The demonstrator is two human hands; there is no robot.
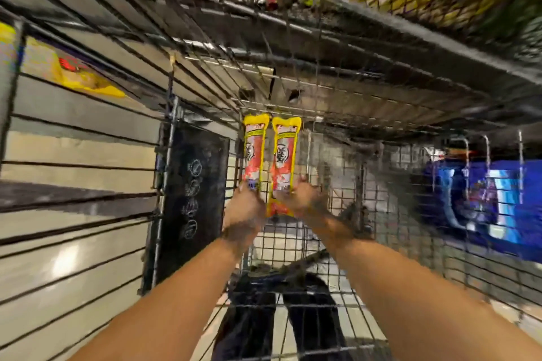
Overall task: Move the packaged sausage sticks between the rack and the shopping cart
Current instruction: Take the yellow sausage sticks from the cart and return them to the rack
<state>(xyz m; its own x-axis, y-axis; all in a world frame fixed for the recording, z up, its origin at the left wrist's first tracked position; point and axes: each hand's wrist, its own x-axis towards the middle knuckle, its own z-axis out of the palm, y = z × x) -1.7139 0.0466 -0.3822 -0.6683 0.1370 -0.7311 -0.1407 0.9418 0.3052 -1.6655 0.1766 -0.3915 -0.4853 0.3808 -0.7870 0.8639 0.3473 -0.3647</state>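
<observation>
Two yellow-and-red sausage stick packs stand side by side in the middle of the view, against the wire wall of the shopping cart (293, 243). My left hand (245, 211) grips the lower end of the left sausage pack (254, 152). My right hand (303, 199) grips the lower end of the right sausage pack (285, 158). Both packs point upward, their yellow tops near a wire rail. The picture is blurred by motion.
A wire rack shelf (322, 23) with red and yellow goods runs overhead. A black panel (190, 199) with chalk marks stands left of the packs. Blue packages (498, 199) hang at the right. A yellow bag (73, 73) lies at the upper left behind wire.
</observation>
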